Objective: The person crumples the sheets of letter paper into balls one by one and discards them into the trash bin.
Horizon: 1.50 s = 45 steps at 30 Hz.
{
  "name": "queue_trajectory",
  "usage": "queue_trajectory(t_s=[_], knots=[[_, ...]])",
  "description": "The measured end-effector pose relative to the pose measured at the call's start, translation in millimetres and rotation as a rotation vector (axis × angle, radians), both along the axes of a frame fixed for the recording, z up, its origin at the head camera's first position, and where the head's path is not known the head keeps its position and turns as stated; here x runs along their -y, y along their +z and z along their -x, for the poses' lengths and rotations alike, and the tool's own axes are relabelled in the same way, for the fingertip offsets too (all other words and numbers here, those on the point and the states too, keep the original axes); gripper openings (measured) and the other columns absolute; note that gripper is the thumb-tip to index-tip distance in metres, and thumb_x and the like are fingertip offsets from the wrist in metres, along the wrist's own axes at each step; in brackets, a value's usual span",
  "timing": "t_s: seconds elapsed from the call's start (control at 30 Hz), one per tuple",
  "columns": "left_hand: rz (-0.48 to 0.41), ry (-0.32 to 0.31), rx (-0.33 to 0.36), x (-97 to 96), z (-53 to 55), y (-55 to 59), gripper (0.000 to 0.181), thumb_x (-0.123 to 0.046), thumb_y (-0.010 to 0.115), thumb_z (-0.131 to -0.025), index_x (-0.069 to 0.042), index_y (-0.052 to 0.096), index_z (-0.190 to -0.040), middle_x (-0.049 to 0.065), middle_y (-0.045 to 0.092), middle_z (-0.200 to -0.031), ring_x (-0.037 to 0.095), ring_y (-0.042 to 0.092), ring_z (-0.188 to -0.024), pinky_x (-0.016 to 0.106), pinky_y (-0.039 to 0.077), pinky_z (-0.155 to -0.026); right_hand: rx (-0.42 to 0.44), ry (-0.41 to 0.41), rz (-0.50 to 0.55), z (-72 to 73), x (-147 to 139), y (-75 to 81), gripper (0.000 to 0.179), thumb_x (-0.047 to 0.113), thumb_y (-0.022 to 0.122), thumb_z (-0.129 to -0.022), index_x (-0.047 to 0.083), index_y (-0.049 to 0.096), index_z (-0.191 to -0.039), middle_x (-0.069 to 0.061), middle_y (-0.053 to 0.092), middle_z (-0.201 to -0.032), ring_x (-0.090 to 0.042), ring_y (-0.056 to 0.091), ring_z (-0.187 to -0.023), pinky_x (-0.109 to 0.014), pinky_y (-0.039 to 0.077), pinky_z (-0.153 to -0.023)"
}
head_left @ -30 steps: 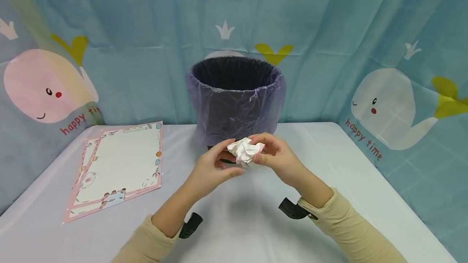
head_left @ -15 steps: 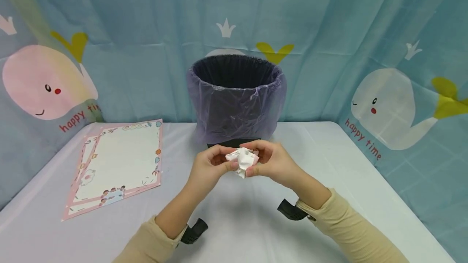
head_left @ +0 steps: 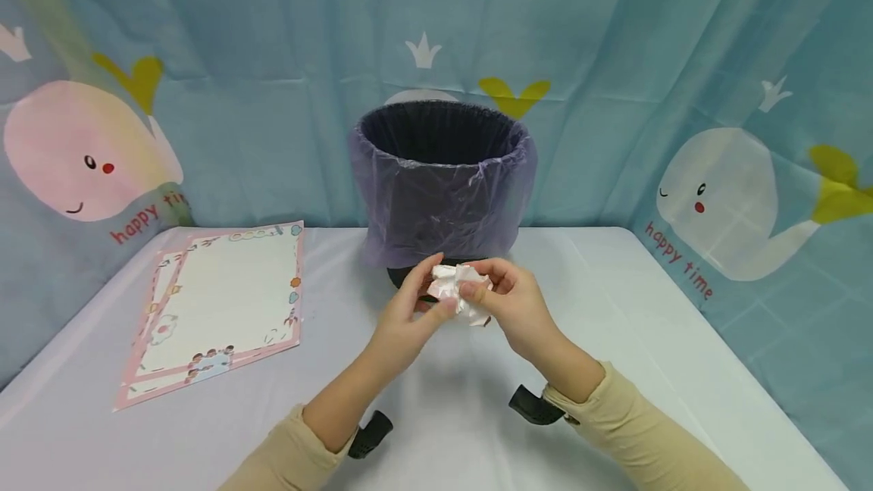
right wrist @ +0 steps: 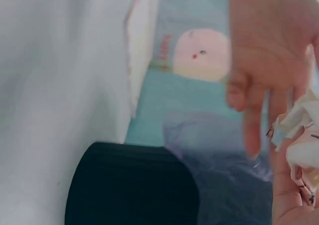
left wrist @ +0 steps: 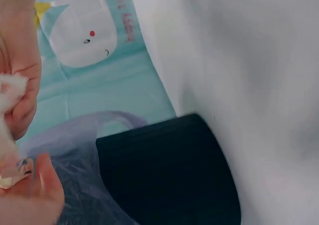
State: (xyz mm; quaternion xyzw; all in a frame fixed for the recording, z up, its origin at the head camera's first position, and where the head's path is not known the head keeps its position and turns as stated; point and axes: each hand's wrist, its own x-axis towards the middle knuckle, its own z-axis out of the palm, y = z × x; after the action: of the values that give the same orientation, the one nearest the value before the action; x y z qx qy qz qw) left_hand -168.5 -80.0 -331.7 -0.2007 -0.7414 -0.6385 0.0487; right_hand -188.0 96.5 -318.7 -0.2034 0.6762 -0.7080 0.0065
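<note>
A crumpled ball of white and pink paper [head_left: 446, 280] is held between both hands above the table, in front of a trash can. My left hand [head_left: 402, 320] has its thumb on the paper's near side, its fingers reaching behind. From the other side, my right hand [head_left: 521, 309] pinches the ball, thumb across the front. The left wrist view catches part of the paper ball [left wrist: 11, 93] at its left edge. In the right wrist view the crumpled paper [right wrist: 304, 155] shows printed marks, and the left hand's fingers [right wrist: 252, 120] extend beside it.
Behind the hands stands the dark trash can [head_left: 436, 211], lined with a translucent purple bag [head_left: 371, 173]. Pink-bordered decorated sheets [head_left: 232, 301] lie overlapping on the white table [head_left: 614, 309] at left. A blue whale-print curtain [head_left: 273, 135] hangs around the back and sides.
Both hands have kept working the paper ball, dipping slightly and rising again. The left fingers closed in, then spread somewhat; the right thumb has moved onto the ball's front.
</note>
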Motion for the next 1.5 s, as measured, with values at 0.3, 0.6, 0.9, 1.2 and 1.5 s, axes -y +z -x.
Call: queue_trajectory(t_s=[0.3,0.6,0.9,1.2,1.5], knots=[[0.025,-0.040,0.000,5.8,-2.6,1.3,0.080,-0.015,0.072,-0.089,-0.003,0.025,-0.152,0.010,0.053,-0.128,0.020,0.049,-0.103,0.030,0.042,-0.087,0.011,0.114,-0.024,-4.0,-5,6.2,0.064,0.030,0.076,-0.086,-0.017,0.049,-0.121,-0.007,0.056,-0.097,-0.012,0.063,-0.078,-0.024,0.054,-0.066],[0.075,-0.004,-0.050,6.8,-3.2,-0.2,0.078,-0.010,0.072,-0.088,0.001,0.028,-0.150,0.011,0.055,-0.126,0.021,0.049,-0.103,0.039,0.042,-0.089,-0.010,0.201,-0.046,-2.8,-10,6.0,0.070,0.035,0.075,-0.086,-0.017,0.046,-0.123,-0.006,0.061,-0.098,-0.013,0.064,-0.079,-0.025,0.054,-0.067],[0.050,-0.067,-0.086,10.8,-5.6,-1.0,0.070,-0.021,0.066,-0.092,0.005,0.031,-0.148,0.015,0.057,-0.117,0.025,0.051,-0.095,0.027,0.047,-0.079,-0.002,0.348,-0.059,1.9,-17,5.9,0.072,0.030,0.075,-0.087,-0.016,0.040,-0.130,-0.007,0.059,-0.109,-0.014,0.061,-0.086,-0.026,0.052,-0.062],[0.019,-0.086,-0.138,9.6,-6.1,-4.9,0.058,-0.017,0.064,-0.093,0.008,0.042,-0.140,0.016,0.058,-0.104,0.026,0.054,-0.092,0.025,0.049,-0.077,0.023,0.394,-0.166,-0.1,-19,9.2,0.061,0.015,0.072,-0.089,-0.011,0.041,-0.135,-0.013,0.059,-0.108,-0.021,0.062,-0.083,-0.035,0.055,-0.057],[-0.027,-0.039,-0.238,3.2,-5.4,-10.4,0.041,0.002,0.064,-0.089,0.011,0.053,-0.127,0.017,0.062,-0.101,0.023,0.057,-0.089,0.028,0.050,-0.083,-0.226,0.200,-0.309,-4.2,-15,6.0,0.033,0.004,0.072,-0.085,-0.006,0.061,-0.114,-0.007,0.059,-0.096,-0.017,0.057,-0.080,-0.026,0.050,-0.065]])
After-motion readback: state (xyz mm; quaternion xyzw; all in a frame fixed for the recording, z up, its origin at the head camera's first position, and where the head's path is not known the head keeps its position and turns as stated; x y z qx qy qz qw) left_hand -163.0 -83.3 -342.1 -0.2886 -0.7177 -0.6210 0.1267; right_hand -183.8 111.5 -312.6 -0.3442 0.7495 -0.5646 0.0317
